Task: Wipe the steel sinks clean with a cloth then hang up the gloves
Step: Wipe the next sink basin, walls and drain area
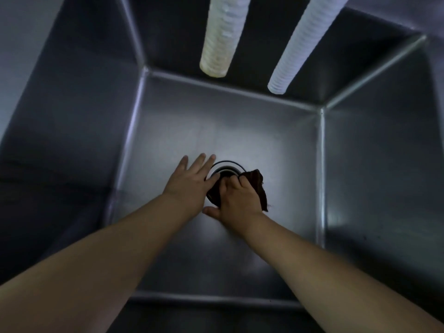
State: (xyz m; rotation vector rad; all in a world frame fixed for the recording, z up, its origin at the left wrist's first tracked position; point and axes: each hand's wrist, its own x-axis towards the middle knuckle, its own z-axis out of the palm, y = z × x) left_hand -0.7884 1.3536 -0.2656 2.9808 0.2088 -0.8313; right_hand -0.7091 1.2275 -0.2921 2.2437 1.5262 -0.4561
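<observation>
Cloth point(258, 188) bunched in right hand point(236, 200) grip over drain point(227, 168), left hand point(189, 181) flat, fingers spread

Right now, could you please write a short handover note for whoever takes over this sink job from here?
Left hand: open, fingers straight, flat on the floor of the deep steel sink beside the round black drain.
Right hand: grips the dark brown cloth, pressing it at the drain's edge.
Two white ribbed hoses hang down into the sink at the back.
Done: cannot tell how much of this sink is already wiped.
Left: finish this sink, the other sinks, then hang up the gloves; none are in view.
</observation>
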